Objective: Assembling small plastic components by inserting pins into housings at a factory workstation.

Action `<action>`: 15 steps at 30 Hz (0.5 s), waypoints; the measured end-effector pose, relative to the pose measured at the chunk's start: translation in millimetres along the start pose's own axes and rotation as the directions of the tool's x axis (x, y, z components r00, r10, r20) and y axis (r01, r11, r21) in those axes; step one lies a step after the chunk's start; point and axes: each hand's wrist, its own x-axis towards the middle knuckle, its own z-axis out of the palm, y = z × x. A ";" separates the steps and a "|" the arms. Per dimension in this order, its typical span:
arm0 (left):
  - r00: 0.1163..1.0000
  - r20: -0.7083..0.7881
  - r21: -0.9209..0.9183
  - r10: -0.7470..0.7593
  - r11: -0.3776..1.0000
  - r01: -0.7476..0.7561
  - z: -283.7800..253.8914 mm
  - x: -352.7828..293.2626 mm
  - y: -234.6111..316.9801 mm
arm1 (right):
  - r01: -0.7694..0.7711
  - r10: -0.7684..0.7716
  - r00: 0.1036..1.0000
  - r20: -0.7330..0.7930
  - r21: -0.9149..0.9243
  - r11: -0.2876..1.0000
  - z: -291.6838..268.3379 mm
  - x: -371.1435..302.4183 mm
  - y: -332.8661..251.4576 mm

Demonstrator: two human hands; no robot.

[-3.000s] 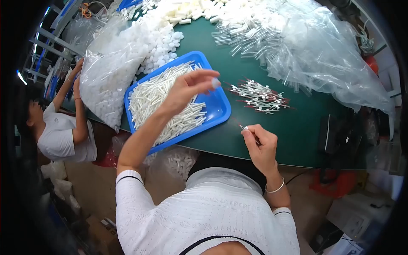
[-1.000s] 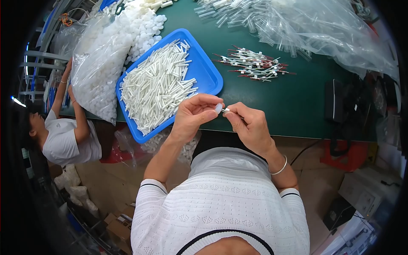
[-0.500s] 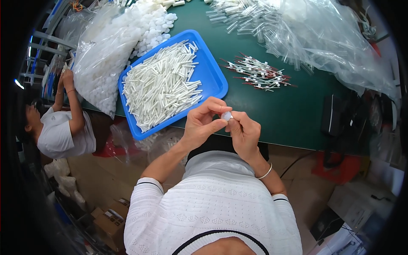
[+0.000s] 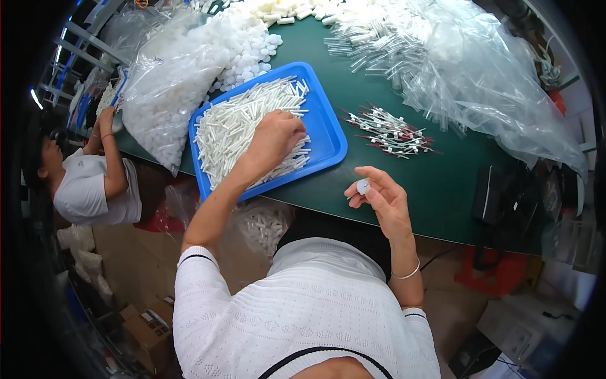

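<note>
My left hand [image 4: 271, 142] is over the blue tray [image 4: 329, 142], its curled fingers down among the short white sticks [image 4: 224, 136] heaped there. Whatever its fingertips grip is hidden. Just off the tray's near right corner, my right hand [image 4: 390, 205] pinches a small, round, translucent white cap [image 4: 363, 186] between thumb and fingers. Beyond that hand lies a loose bundle of thin white and dark-red pieces [image 4: 391, 131] on the green table [image 4: 322, 197].
A clear bag [image 4: 165, 95] of round white caps spills out at the far left. Clear tubes [image 4: 394, 63] and plastic bags [image 4: 486, 88] cover the far right. A black case [image 4: 489, 196] stands at the right edge. Another person [image 4: 95, 180] sits at left.
My hands have parted. The left has moved away to the left, into the sticks in the tray, while the right has shifted slightly right and nearer with the cap.
</note>
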 end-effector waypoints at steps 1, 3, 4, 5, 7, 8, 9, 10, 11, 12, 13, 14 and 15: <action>1.000 -0.002 0.004 0.000 1.000 0.000 5.8 -0.9 -4.2 | 0.003 -0.003 1.000 0.003 0.001 1.000 -1.3 -0.9 0.4; 0.996 0.076 0.236 0.042 0.970 -0.059 14.4 -0.8 -7.3 | -0.005 0.005 1.000 -0.011 0.066 0.998 -3.7 -4.0 0.9; 0.996 0.081 0.234 0.047 0.970 -0.065 14.1 0.5 -7.2 | 0.016 -0.011 0.998 -0.055 0.098 0.995 -2.7 -3.2 2.6; 0.998 0.058 0.134 0.036 0.990 -0.044 11.8 1.3 -6.7 | 0.037 -0.025 0.995 -0.099 0.130 0.991 -0.5 -1.0 4.2; 1.000 -0.006 -0.022 0.016 1.000 -0.016 10.0 0.8 -4.1 | 0.084 -0.066 0.987 -0.148 0.112 0.990 3.5 4.2 2.3; 1.000 0.001 -0.024 0.020 1.000 -0.020 8.8 -1.9 1.5 | 0.119 -0.101 0.981 -0.167 0.105 0.987 6.3 8.1 0.4; 0.996 -0.083 -0.072 0.031 0.997 -0.037 7.0 -6.7 9.6 | 0.148 -0.134 0.978 -0.161 0.081 0.986 8.6 11.9 -1.2; 0.985 -0.166 -0.118 0.041 0.991 -0.061 6.6 -9.9 18.3 | 0.191 -0.177 0.970 -0.166 0.078 0.978 11.9 15.8 -3.7; 0.980 -0.197 -0.135 0.028 0.989 -0.056 9.4 -13.0 25.8 | 0.234 -0.219 0.961 -0.170 0.074 0.969 14.9 19.7 -5.7; 0.981 -0.193 -0.137 0.025 0.989 -0.052 10.8 -15.0 32.0 | 0.263 -0.253 0.956 -0.150 0.056 0.963 16.8 24.0 -7.8; 0.975 -0.222 -0.181 0.021 0.981 -0.063 12.0 -16.3 37.7 | 0.259 -0.248 0.957 -0.152 0.058 0.964 19.3 26.8 -8.0; 0.968 -0.251 -0.225 0.017 0.971 -0.075 12.7 -17.6 44.0 | 0.288 -0.277 0.949 -0.151 0.060 0.956 21.9 29.2 -7.8; 0.971 -0.239 -0.340 -0.022 0.938 -0.062 11.8 -20.1 51.7 | 0.317 -0.305 0.941 -0.147 0.063 0.946 23.9 31.2 -6.8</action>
